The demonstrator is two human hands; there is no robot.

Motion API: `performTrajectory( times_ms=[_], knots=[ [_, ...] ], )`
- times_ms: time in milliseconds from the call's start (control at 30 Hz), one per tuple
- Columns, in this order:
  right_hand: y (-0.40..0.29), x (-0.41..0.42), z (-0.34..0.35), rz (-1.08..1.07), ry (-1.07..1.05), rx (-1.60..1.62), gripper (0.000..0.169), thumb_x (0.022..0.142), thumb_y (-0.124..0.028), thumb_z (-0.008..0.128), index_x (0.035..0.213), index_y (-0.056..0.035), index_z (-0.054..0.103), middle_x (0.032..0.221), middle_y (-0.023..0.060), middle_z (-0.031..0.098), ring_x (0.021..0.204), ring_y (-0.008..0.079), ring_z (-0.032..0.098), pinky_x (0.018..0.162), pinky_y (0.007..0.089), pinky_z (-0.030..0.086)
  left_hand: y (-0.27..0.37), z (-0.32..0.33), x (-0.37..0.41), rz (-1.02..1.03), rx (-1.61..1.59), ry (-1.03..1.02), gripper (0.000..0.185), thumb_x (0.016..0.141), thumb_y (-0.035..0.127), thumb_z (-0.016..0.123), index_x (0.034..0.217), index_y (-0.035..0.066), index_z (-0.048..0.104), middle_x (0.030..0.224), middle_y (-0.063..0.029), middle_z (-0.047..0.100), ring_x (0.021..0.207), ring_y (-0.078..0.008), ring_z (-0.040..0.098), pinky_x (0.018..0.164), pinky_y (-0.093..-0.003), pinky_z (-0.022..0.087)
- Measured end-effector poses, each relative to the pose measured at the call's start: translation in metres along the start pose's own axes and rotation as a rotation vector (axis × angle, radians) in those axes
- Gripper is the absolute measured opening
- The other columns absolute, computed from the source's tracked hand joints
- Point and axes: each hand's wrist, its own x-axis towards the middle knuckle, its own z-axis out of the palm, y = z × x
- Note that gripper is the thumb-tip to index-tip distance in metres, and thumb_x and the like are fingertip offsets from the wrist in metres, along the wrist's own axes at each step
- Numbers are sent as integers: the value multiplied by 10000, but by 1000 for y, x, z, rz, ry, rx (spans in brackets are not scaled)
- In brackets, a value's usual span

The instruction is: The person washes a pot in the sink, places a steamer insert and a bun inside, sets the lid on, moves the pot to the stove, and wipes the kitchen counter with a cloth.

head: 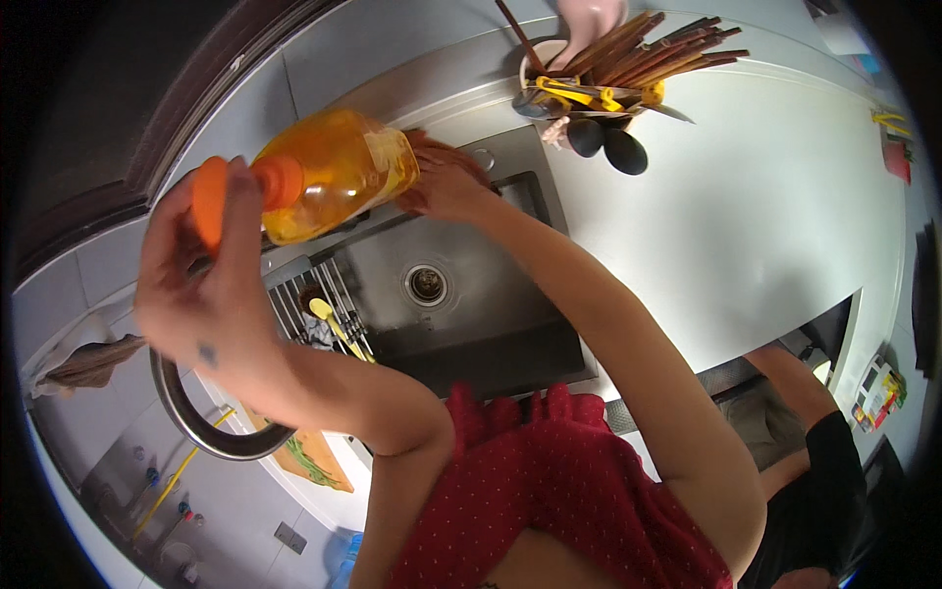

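Observation:
My left hand (213, 265) grips the orange cap end of a clear plastic bottle of orange-yellow liquid (331, 180). The bottle lies tilted on its side in the air, its base pointing right, above the back left of a dark metal sink (478, 294). My right hand (449, 188) reaches across the sink to its back rim, beside the bottle's base. Its fingers rest on a reddish-brown thing (467, 158), perhaps a cloth; the bottle partly hides them, and whether they grip it is unclear.
A rack with a yellow-handled brush (324, 309) sits at the sink's left. Below my left hand curves a thick metal tube (221, 445). Behind right, a holder (541, 62) bears chopsticks, scissors and black utensils on the white counter (736, 221). Another person's arm (795, 383) shows lower right.

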Motion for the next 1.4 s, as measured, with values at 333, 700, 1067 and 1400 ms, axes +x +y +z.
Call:
performTrajectory(
  times_ms=[333, 700, 1067, 1400],
  knots=[
    [-60, 84, -31, -23, -43, 1706, 481, 862, -345, 580, 1266, -119, 448, 1287, 84, 481, 1198, 224, 461, 1012, 356, 397, 4, -1, -1, -46, -91, -68, 188, 693, 37, 736, 858, -33, 681, 653, -45, 616, 619, -75, 568, 619, -184, 452],
    [-51, 16, 50, 8, -506, -160, 422, 878, -316, 482, 1248, -114, 465, 1242, 82, 474, 1214, 218, 401, 1067, 370, 245, -12, 42, -21, -127, -17, -126, 245, 645, 189, 770, 820, 31, 702, 586, -34, 592, 534, -86, 533, 566, -205, 435],
    [-38, -48, 62, 166, -104, 344, 462, 906, -379, 408, 1277, -114, 483, 1295, 134, 463, 1185, 270, 442, 1008, 378, 315, -14, 47, -36, -101, -77, -216, 394, 723, 300, 747, 901, -43, 667, 866, -138, 672, 789, -207, 644, 736, -296, 488],
    [-144, 57, 0, 689, -366, 191, 647, 875, -578, 341, 808, -32, 681, 847, 189, 659, 873, 357, 628, 811, 413, 472, -43, -114, -222, 237, -266, -555, 306, 717, -19, 634, 1020, 20, 636, 999, -139, 645, 866, -252, 652, 726, -308, 526]
  ],
)
